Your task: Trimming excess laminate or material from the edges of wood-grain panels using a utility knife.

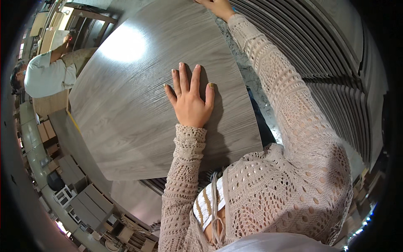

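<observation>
Wood-grain panel (138,126): grey-brown, from the centre toward 11 o'clock.
Left hand (191,105): palm down on the panel, fingers spread apart.
Right hand (219,7): 12 o'clock, at the panel's edge; fingers partly cropped, cannot tell their grip.
Stacked boards (294,42): 2 o'clock.
Co-worker (47,75): between 9 and 10 o'clock.

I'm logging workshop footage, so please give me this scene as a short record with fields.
Main object: large flat grey wood-grain panel
Middle: left hand, open, palm down on the panel
Top edge: right hand, at the panel's far edge, partly cut off; grip unclear
Right side: stacked thin grey boards
Upper left: co-worker in a pale shirt
Clothing: wearer's beige openwork knit top
</observation>
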Available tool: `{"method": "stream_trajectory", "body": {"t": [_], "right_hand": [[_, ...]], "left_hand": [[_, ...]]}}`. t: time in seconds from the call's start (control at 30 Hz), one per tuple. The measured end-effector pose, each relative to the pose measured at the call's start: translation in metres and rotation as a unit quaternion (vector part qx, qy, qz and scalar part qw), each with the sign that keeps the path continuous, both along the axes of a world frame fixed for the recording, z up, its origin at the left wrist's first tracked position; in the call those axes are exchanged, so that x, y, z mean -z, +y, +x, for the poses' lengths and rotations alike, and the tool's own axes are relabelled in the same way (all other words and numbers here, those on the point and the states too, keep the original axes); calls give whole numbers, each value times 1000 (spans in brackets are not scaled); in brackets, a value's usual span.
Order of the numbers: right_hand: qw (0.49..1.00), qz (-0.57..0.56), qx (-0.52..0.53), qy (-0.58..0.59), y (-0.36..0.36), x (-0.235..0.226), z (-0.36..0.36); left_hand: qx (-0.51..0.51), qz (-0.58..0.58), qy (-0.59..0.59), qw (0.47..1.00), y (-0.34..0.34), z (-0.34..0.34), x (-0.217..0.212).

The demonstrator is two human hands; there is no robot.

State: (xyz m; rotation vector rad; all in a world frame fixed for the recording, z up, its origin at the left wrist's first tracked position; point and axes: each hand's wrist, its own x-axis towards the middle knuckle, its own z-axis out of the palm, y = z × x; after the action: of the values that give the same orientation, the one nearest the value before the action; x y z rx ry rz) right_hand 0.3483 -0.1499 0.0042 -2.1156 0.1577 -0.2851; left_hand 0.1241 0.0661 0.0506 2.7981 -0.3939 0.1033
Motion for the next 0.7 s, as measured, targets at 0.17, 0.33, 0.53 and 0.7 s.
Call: {"method": "stream_trajectory", "body": {"t": [0.17, 0.33, 0.53, 0.7], "right_hand": [[997, -30, -30, -62, 9, 1, -51], [993, -58, -75, -72, 5, 14, -94], [991, -72, -81, -73, 6, 24, -126], [994, -39, -101, -27, 4, 26, -157]], "left_hand": [[1, 4, -8, 1000, 3, 3, 6], [-4, 9, -19, 1000, 2, 10, 17], [-8, 0, -31, 999, 1, 26, 31], [-13, -7, -52, 999, 2, 48, 39]]}}
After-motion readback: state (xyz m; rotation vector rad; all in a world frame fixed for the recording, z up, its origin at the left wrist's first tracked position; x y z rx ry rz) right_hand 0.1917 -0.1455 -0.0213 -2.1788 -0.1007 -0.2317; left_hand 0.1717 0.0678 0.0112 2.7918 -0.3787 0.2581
